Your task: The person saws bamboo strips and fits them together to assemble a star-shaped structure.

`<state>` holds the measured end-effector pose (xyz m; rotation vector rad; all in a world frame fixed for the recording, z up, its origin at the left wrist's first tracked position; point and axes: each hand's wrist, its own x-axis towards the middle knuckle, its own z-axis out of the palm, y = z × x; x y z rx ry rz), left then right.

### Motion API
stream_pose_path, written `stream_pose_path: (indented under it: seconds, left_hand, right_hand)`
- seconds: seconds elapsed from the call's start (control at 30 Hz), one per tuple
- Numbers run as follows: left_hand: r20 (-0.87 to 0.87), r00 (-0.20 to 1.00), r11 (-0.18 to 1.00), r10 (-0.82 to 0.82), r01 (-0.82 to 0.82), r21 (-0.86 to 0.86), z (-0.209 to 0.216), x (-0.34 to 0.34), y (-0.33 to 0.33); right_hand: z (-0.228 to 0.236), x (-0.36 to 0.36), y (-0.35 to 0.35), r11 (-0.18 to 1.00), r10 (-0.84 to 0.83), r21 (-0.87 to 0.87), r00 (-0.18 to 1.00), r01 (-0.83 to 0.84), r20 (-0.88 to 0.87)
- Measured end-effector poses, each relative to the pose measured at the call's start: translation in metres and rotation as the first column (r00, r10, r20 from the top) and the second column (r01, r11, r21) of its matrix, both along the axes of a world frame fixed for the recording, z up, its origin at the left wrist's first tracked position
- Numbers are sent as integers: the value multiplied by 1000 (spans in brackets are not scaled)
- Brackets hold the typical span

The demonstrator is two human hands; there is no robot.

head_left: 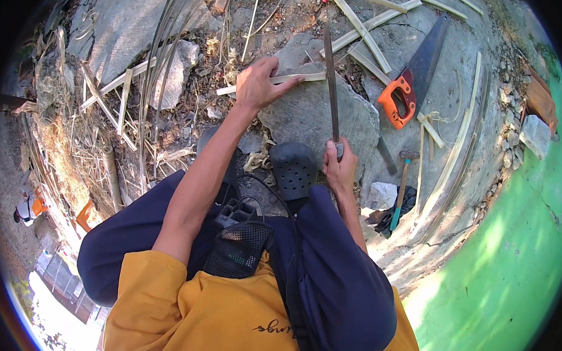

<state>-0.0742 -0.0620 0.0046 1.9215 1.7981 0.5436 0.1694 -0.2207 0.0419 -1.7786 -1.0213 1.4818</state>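
Observation:
My left hand (258, 87) is closed around a pale split bamboo strip (312, 77), which lies across a flat grey stone (356, 113) in front of me. My right hand (341, 168) grips the handle of a long, narrow machete (332, 83). Its dark blade points away from me and crosses the strip's right end; whether the edge touches it I cannot tell. Just below the stone is the toe of my dark clog (292, 170).
Right of the stone lies a handsaw (412, 84) with an orange handle. Nearer are a hammer (403, 181) and a short dark metal piece (386, 156). Bamboo strips (362, 33) are scattered at the far side, and long ones (448, 154) at the right. A green surface (510, 248) borders the right.

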Motion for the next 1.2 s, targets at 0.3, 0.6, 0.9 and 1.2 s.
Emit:
stream_pose_path:
  seconds: [0.3,0.6,0.9,1.2]
  left_hand:
    - [-65,998,993,9,-17,-121,4,2,-3]
    - [-61,998,963,22,-38,-265,12,-6,3]
    - [-77,996,955,49,-69,-288,21,0,5]
    - [-76,996,962,44,-63,-267,23,-5,10]
  right_hand:
    - [15,0,-2,993,-33,115,998,27,49]
    - [30,6,6,1000,-2,19,1000,1,19]
    - [20,3,5,999,4,-54,999,-6,-33]
    - [18,2,5,994,-29,-109,994,17,-104]
